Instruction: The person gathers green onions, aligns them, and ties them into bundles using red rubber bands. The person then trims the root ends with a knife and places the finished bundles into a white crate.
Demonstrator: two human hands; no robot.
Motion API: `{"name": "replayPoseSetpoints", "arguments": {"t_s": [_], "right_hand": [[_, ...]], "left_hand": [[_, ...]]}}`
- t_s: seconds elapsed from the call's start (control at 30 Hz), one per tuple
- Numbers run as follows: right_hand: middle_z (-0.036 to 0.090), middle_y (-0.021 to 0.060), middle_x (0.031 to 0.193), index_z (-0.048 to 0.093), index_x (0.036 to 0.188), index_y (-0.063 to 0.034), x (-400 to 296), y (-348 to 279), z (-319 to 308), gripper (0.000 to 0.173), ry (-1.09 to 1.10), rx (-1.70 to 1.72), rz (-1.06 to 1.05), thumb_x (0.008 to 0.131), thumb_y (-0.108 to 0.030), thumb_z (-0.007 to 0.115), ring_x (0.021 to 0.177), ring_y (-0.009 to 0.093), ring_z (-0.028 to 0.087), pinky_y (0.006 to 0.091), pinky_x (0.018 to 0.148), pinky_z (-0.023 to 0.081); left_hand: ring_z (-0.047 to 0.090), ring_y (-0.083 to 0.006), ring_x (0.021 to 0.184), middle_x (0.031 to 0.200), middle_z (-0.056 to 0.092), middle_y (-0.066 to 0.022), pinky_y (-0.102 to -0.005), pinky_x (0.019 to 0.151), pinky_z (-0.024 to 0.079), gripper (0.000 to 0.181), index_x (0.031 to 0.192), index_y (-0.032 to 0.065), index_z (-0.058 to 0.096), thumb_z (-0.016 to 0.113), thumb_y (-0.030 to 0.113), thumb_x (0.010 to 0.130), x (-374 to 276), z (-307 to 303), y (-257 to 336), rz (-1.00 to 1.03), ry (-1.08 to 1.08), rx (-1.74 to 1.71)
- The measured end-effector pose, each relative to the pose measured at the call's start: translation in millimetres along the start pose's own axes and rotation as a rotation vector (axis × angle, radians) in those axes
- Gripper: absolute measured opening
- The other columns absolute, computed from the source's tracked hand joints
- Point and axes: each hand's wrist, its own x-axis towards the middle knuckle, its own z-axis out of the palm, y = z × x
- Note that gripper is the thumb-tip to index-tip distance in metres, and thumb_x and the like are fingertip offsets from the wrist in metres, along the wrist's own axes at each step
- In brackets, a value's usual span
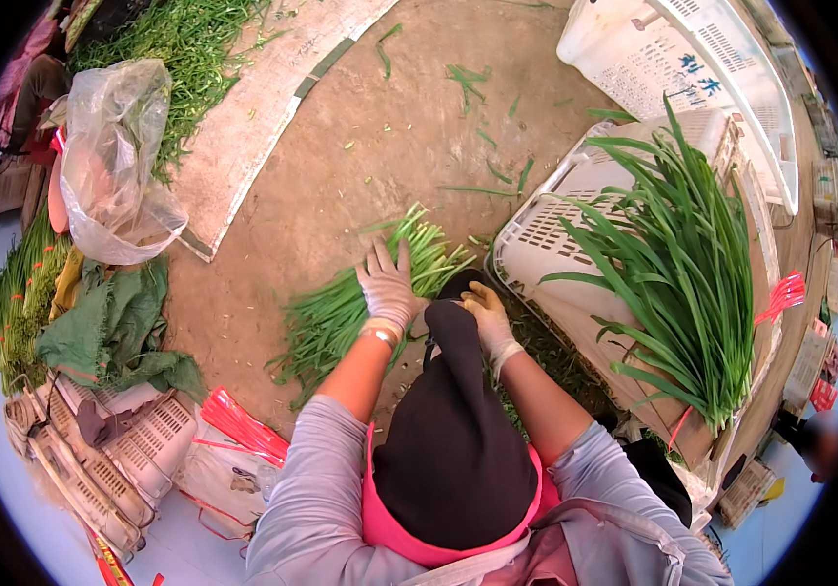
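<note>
A bundle of long green leafy stalks with pale cut ends lies on the brown ground before me. My left hand, in a thin whitish glove, rests flat on this bundle with its fingers a little apart. Close to the right of the bundle's pale ends is my right hand, in a stained glove with its fingers bent; a dark cap partly covers the view of it, and whether it grips anything is not clear. On an overturned white plastic crate at the right lies a bunch of broad green leaves.
A pile of loose greens and a clear plastic bag are at the upper left. Tied green bundles, a green woven sack, stacked crates and red ties lie left. White crates stand at the upper right.
</note>
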Motion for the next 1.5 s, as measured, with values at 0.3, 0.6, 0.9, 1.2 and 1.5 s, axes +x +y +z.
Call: {"name": "replayPoseSetpoints", "arguments": {"t_s": [0.3, 0.6, 0.9, 1.2, 1.5], "right_hand": [[0.064, 0.0114, 0.117, 0.045, 0.142, -0.0015, 1.4, 9.2, 3.1, 0.047, -0.010, 0.140, 0.067, 0.095, 0.000, 0.054, 0.101, 0.018, 0.063, 0.0286, 0.085, 0.054], [0.046, 0.0146, 0.146, 0.031, 0.152, -0.0015, -74.6, -27.2, -40.9, 0.075, -0.193, -0.157, -0.203, 0.089, -0.015, 0.070, 0.131, 0.024, 0.047, 0.0351, 0.107, 0.040], [-0.001, 0.0090, 0.167, -0.011, 0.159, -0.0145, -299.7, -237.1, 62.5, 0.142, -0.404, -0.341, -1.332, 0.064, -0.021, 0.093, 0.149, 0.031, 0.020, 0.0450, 0.119, 0.024], [0.056, 0.0048, 0.118, 0.032, 0.146, -0.0105, -516.1, -287.2, 27.5, 0.088, -0.281, 0.214, -1.532, 0.074, 0.007, 0.078, 0.105, 0.013, 0.057, 0.0284, 0.094, 0.051], [0.065, 0.0040, 0.095, 0.051, 0.107, -0.0050, -567.0, -225.0, -102.4, 0.034, -0.001, 0.818, -1.615, 0.082, 0.011, 0.067, 0.083, 0.011, 0.063, 0.0268, 0.078, 0.053]], "left_hand": [[0.068, -0.0328, 0.101, 0.110, 0.068, -0.0202, -0.0429, 0.086, 0.055, 0.078, 0.135, 0.0029, 0.048, 0.080, 0.035, 0.071, 36.7, -4.2, -36.6, -0.160, 0.018, -0.422], [0.066, -0.0207, 0.104, 0.113, 0.068, -0.0092, -0.0350, 0.093, 0.052, 0.067, 0.130, -0.0020, 0.055, 0.076, 0.005, 0.067, -11.7, -101.6, -109.0, 0.303, -0.135, -1.608], [0.060, -0.0200, 0.119, 0.132, 0.061, -0.0099, -0.0377, 0.103, 0.049, 0.078, 0.139, 0.0038, 0.049, 0.084, 0.005, 0.070, -191.4, -381.4, -68.1, 1.006, 0.140, -1.359], [0.051, -0.0299, 0.129, 0.139, 0.052, -0.0180, -0.0398, 0.109, 0.042, 0.091, 0.144, 0.0014, 0.040, 0.087, 0.019, 0.068, -376.4, -469.2, 36.1, 1.122, 0.489, -0.915], [0.059, -0.0207, 0.105, 0.123, 0.058, -0.0108, -0.0356, 0.095, 0.047, 0.068, 0.135, 0.0073, 0.048, 0.080, 0.024, 0.077, -545.8, -285.9, 109.7, 1.228, 0.021, -1.177]]}}
